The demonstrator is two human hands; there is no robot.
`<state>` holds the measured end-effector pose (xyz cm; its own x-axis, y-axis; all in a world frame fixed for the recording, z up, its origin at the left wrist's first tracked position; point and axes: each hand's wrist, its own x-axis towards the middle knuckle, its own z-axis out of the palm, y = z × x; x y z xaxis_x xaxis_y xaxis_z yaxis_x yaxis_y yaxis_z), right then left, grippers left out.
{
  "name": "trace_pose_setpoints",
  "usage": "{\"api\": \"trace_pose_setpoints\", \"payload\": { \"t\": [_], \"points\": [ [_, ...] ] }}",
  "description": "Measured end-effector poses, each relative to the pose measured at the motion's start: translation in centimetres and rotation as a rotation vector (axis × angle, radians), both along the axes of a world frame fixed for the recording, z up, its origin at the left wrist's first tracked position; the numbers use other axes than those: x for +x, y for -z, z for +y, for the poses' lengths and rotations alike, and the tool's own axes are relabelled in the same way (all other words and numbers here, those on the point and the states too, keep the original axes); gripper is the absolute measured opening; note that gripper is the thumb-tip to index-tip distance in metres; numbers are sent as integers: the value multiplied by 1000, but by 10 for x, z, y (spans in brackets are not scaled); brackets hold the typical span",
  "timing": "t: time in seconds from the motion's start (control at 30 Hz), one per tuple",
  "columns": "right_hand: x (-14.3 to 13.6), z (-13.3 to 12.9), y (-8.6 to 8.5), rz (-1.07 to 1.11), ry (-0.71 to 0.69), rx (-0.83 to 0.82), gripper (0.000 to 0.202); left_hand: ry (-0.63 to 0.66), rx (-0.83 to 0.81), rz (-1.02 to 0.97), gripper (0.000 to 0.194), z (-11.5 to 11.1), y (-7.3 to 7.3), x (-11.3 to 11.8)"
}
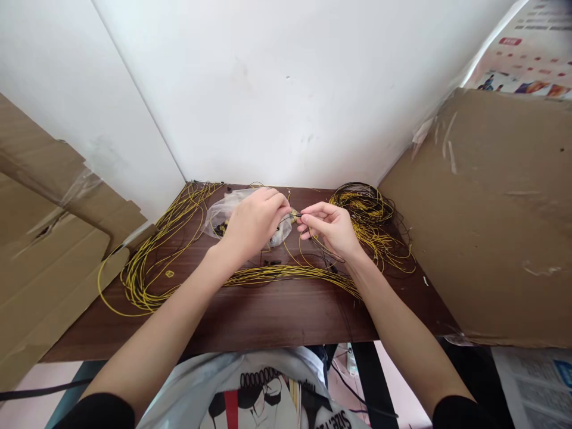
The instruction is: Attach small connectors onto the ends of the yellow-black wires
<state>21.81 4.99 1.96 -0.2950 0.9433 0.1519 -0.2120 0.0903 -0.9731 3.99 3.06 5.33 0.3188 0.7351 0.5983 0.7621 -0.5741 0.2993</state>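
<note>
My left hand [261, 214] and my right hand [328, 226] meet over the middle of the brown table. Thumb and forefinger of my right hand pinch a small black connector [299, 215]. The left fingers are closed on a thin black wire that runs toward it; their tips are partly hidden by the back of the hand. Beneath the left hand lies a clear plastic bag [213, 215] with small black parts in it. A long bundle of yellow wires [286, 273] stretches across the table in front of both hands.
At the right is a coiled heap of yellow and black wires [366, 208]; more yellow wires [147, 274] curve along the left. Cardboard panels [500, 226] stand on both sides, with a white wall [286, 119] behind. Small black pieces [271, 263] lie near the bundle.
</note>
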Motion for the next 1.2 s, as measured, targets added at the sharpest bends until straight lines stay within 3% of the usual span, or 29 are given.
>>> {"api": "trace_pose_setpoints", "payload": {
  "t": [0.2, 0.33, 0.47, 0.67, 1.0, 1.1, 1.2],
  "points": [
    [-2, 0, 2, -7, 5, 43, 26, 56, -173, 22, 22, 0, 10, 2],
    [-3, -1, 1, 3, -34, 39, 27, -74, 31, 156, 21, 0, 8, -3],
    [3, 3, -2, 18, -2, 20, 25, -162, 117, 285, 22, -7, -11, -13],
    [25, 11, -13, 14, 77, 89, 18, -478, 93, 275, 29, -20, -34, -47],
    [59, 29, -14, -94, 327, 285, 12, -869, -44, -59, 44, -27, -13, -117],
    [54, 29, -12, -157, 367, 318, 12, -836, -30, -164, 30, -21, -8, -123],
    [43, 26, -7, -234, 402, 380, 11, -657, 134, -95, 24, -13, -8, -98]
  ]
}}
